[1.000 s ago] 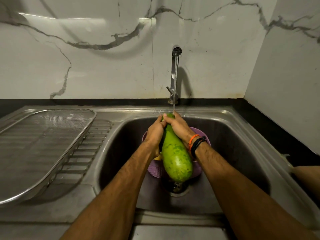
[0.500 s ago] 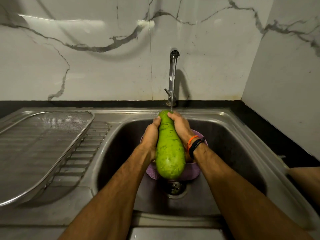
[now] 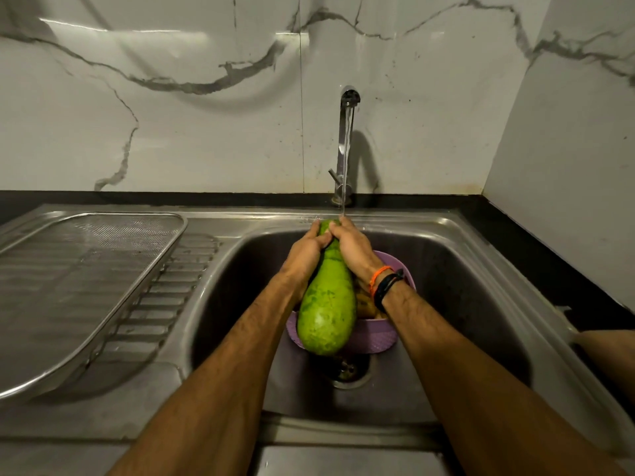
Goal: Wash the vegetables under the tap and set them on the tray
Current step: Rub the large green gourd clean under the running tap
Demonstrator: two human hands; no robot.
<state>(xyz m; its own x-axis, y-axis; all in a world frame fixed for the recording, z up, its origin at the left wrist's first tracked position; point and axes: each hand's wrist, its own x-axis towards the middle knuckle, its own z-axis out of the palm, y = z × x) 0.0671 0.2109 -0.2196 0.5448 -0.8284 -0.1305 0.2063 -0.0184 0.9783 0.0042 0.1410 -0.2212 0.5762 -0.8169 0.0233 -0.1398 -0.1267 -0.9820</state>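
— What are the hands doing, from where you stand?

— Both are wrapped round the narrow neck of the bottle gourd [image 3: 326,304]. The left hand [image 3: 307,250] curls over it from nine o'clock, the right hand [image 3: 354,247] from three o'clock, fingers closed on the top end right where the stream from the tap [image 3: 347,142] lands. The fat end hangs toward six o'clock, over the purple colander [image 3: 378,338] in the sink [image 3: 464,269].

— How would you wash it well?

— I'd judge the neck is the only part getting rinsed. Slide the hands down the body and turn it so water runs over every side. Wet skin like that looks slippery and the weight sits low, so one hand should grip firmly while the other rubs.

— And the surfaces?

— The gourd is smooth, glossy, mottled pale green, pear-like. Something yellowish lies in the perforated plastic colander; I can't tell what. The steel basin is dull and wet. At nine o'clock the mesh tray [image 3: 165,255] rests on the ribbed drainboard [image 3: 165,304], nothing on it that I can see. Behind is veined marble wall [image 3: 171,115].
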